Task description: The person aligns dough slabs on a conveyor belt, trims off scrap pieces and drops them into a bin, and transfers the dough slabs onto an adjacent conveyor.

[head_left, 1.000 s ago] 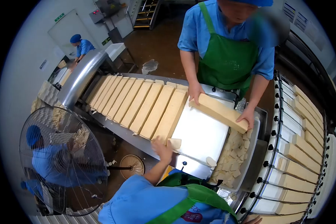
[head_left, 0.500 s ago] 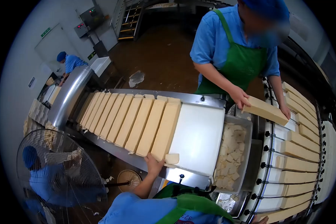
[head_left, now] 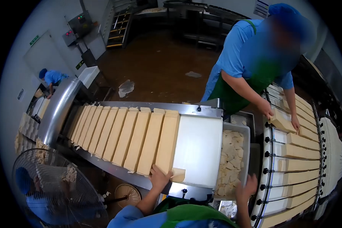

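Note:
My left hand (head_left: 159,178) is at the near end of the last long pale slab (head_left: 168,142) in the row on the conveyor. Its fingers touch the slab's end, beside a small loose piece (head_left: 178,174). My right hand (head_left: 248,187) is raised with fingers apart over the near right edge of a bin of scraps (head_left: 230,163), holding nothing. More long slabs (head_left: 132,140) lie side by side to the left. At the right, a co-worker's two hands hold another slab (head_left: 283,121) on the second conveyor.
A metal hood (head_left: 59,110) covers the conveyor's far left. A wire fan (head_left: 59,190) stands at the lower left. The right conveyor (head_left: 268,171) carries several slabs between thin rods and black knobs. Another person (head_left: 52,78) works at the back left.
The co-worker has carried a slab from over the scrap bin rightward onto the right conveyor. My right hand has come up from the bottom right toward the bin. My left hand stays at the slab's end.

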A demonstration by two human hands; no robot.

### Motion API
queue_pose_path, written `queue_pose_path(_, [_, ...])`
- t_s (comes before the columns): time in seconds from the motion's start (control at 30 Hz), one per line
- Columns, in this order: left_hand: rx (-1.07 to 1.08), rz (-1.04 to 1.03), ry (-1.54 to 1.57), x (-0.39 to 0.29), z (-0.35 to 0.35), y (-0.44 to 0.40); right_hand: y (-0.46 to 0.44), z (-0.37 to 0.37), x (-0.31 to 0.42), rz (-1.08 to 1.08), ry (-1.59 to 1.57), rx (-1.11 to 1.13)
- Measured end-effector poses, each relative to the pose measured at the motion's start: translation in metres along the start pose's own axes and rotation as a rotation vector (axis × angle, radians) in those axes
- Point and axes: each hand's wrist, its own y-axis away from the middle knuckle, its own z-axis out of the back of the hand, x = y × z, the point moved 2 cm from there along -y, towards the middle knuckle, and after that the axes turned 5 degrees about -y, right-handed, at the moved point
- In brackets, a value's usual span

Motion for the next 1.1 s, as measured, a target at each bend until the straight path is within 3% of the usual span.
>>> queue_pose_path(0.03, [0.013,-0.003,-0.019,-0.001,0.001,-0.001,-0.012,-0.036,0.021,0.029,0.010,-0.048])
queue_pose_path(0.1, [0.040,-0.019,0.002,-0.003,0.006,-0.001,-0.054,-0.094,0.071,0.222,-0.137,0.120])
queue_pose_path(0.17, [0.054,-0.053,-0.006,0.000,0.002,-0.002,-0.086,-0.140,0.129,0.366,-0.158,0.097])
queue_pose_path(0.37, [0.069,-0.134,-0.049,-0.002,0.003,-0.004,-0.168,-0.224,0.281,0.325,-0.098,0.456])
queue_pose_path(0.5, [0.151,-0.138,-0.075,-0.007,0.009,-0.003,-0.193,-0.256,0.329,0.289,-0.091,0.504])
queue_pose_path(0.57, [0.130,-0.173,-0.130,-0.007,0.007,-0.003,-0.192,-0.258,0.342,0.285,0.094,0.544])
queue_pose_path(0.73, [0.192,-0.216,-0.118,-0.007,0.004,-0.003,-0.200,-0.237,0.317,0.034,0.104,0.562])
queue_pose_path(0.77, [0.102,-0.287,-0.133,0.008,-0.022,-0.005,-0.203,-0.220,0.305,-0.040,0.071,0.585])
queue_pose_path(0.8, [0.194,-0.277,0.019,0.008,-0.017,-0.008,-0.207,-0.206,0.289,-0.125,0.036,0.598])
queue_pose_path(0.83, [0.158,-0.382,-0.017,0.008,-0.017,-0.011,-0.209,-0.197,0.269,-0.232,0.042,0.577])
queue_pose_path(0.87, [0.117,-0.489,-0.043,0.003,-0.018,-0.014,-0.212,-0.189,0.251,-0.336,0.045,0.552])
queue_pose_path(0.93, [0.301,-0.447,0.060,-0.040,0.011,-0.009,-0.203,-0.154,0.222,-0.416,-0.011,0.477])
queue_pose_path(1.0, [0.335,-0.423,0.032,-0.067,0.007,-0.004,-0.200,-0.157,0.184,-0.349,0.015,0.394])
queue_pose_path(1.1, [0.207,-0.487,0.158,-0.088,-0.012,-0.004,-0.179,-0.118,0.127,-0.570,-0.231,0.181])
